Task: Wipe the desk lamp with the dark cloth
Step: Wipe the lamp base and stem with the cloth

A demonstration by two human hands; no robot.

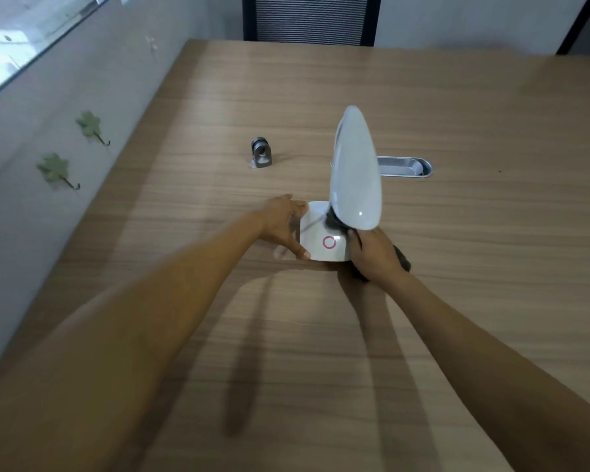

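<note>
At frame centre, the white desk lamp (327, 238) on the counter (457, 114) is steadied by the spread left hand (283, 224) against its base. The dark cloth (336, 222) is gripped in the right hand (375, 255) at the lamp's neck. No writing is legible; only a red ring is marked on the base.

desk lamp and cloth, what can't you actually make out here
Head view only:
- Lamp neck: hidden behind the lamp head.
- Dark cloth: mostly covered by the right hand.
- Left hand fingers: motion-blurred at the lamp base edge.
- Chair: cut off by the top edge.
</note>
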